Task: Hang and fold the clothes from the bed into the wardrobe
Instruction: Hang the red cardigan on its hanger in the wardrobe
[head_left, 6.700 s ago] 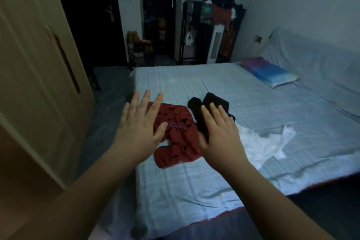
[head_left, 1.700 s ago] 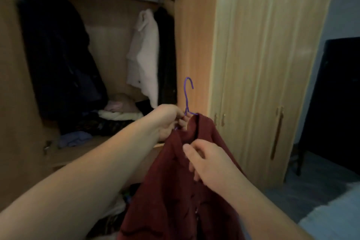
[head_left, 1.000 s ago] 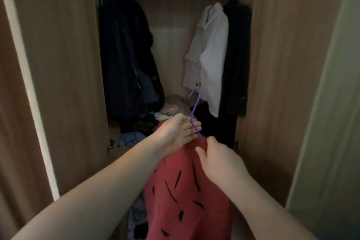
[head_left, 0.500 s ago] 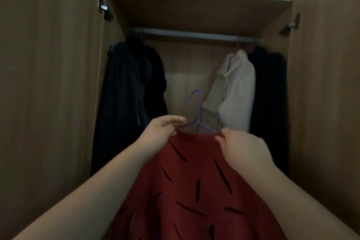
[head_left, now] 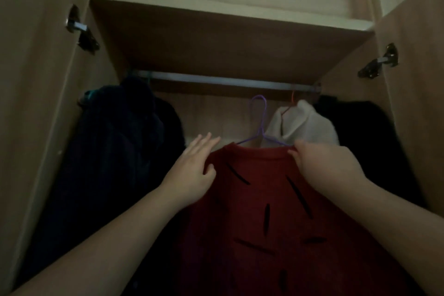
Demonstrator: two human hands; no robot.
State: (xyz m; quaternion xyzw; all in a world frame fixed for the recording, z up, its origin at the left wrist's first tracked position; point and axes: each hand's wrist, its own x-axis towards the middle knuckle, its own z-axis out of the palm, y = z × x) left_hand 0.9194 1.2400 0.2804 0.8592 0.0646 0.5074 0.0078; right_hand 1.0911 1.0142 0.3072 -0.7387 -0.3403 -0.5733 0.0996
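Note:
A red garment with black dashes (head_left: 266, 199) hangs on a purple wire hanger (head_left: 259, 125) inside the open wardrobe. The hanger's hook reaches up towards the metal rail (head_left: 216, 80) but sits just below it. My left hand (head_left: 192, 170) holds the garment's left shoulder between thumb and straight fingers. My right hand (head_left: 322, 166) grips the right shoulder at the collar edge, fingers curled over the fabric.
Dark coats (head_left: 120, 151) hang at the left of the rail. A white garment (head_left: 302, 122) and a black one (head_left: 365, 139) hang at the right. Both wardrobe doors (head_left: 36, 103) stand open at either side, hinges (head_left: 81, 29) showing. The shelf underside (head_left: 216, 38) lies just above the rail.
I lifted the red garment on its hanger higher, towards the rail. My hands spread apart to its two shoulders and my view tilted upward.

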